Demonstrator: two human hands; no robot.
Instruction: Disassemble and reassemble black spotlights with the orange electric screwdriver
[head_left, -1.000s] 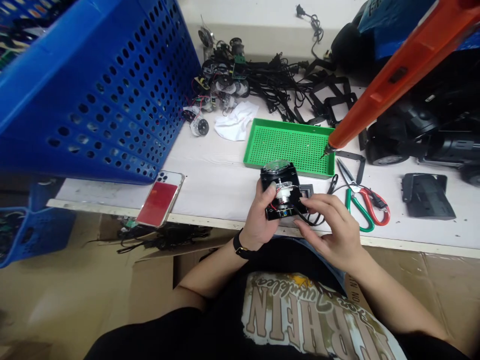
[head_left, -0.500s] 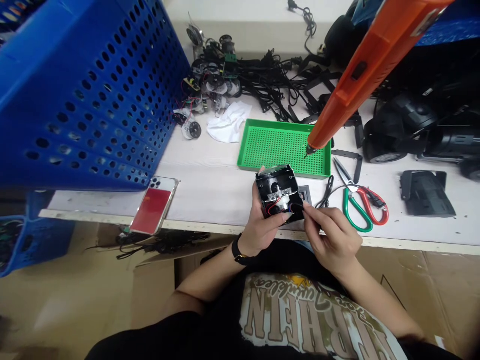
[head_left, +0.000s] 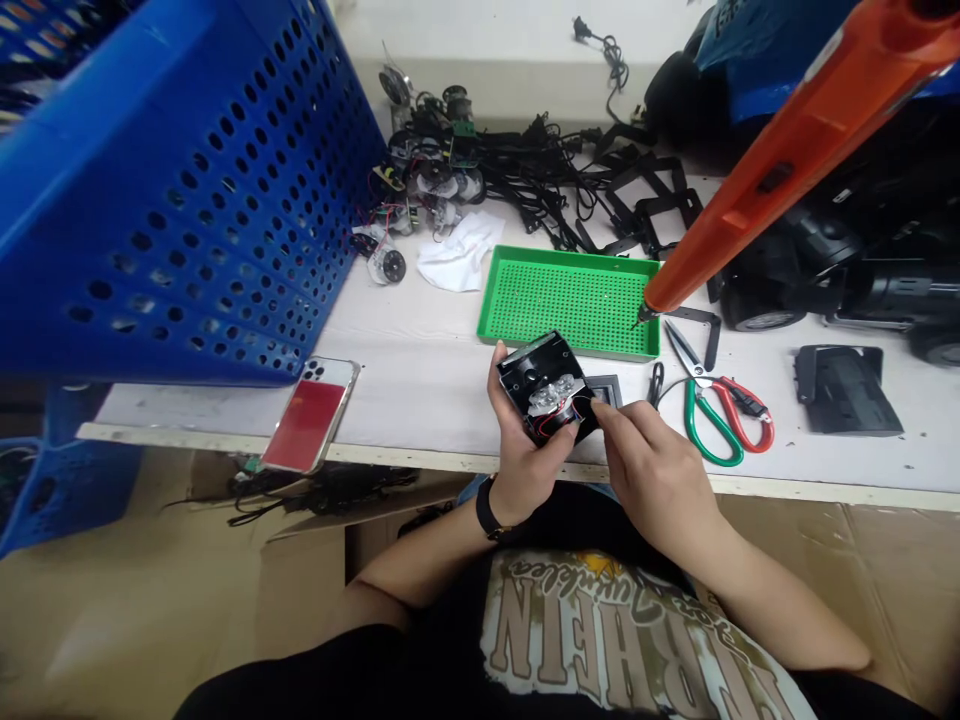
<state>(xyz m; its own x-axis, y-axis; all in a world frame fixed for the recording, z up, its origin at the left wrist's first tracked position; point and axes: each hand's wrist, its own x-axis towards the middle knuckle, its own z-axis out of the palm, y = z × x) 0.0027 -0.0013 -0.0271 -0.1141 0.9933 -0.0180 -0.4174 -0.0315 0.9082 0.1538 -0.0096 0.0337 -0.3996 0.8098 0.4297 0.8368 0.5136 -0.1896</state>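
Note:
My left hand (head_left: pixel 525 465) is wrapped around an open black plastic housing (head_left: pixel 536 365), thumb on its near edge. Inside the housing sit a clear plastic part (head_left: pixel 555 396) and thin red, blue and black wires. Closed in a pinch at the housing's right side, my right hand (head_left: pixel 660 465) grips a thin black wire (head_left: pixel 583 396); its fingertips partly hide the hold. Just behind the right fingertips, a small dark grey frame-like piece (head_left: pixel 611 388) lies on the table.
Beyond the housing lies a green perforated tray (head_left: pixel 570 350). An orange electric screwdriver (head_left: pixel 750 200) hangs over its right end. Scissors (head_left: pixel 701 372), a black bracket part (head_left: pixel 847 390) and black lamp bodies (head_left: pixel 862 285) are on the right. A blue crate (head_left: pixel 225 200) and phone (head_left: pixel 311 415) stand left.
The housing has tilted and turned in my left hand, showing more of the clear part. My right hand has shifted slightly left with the wire. The hanging screwdriver appears further right.

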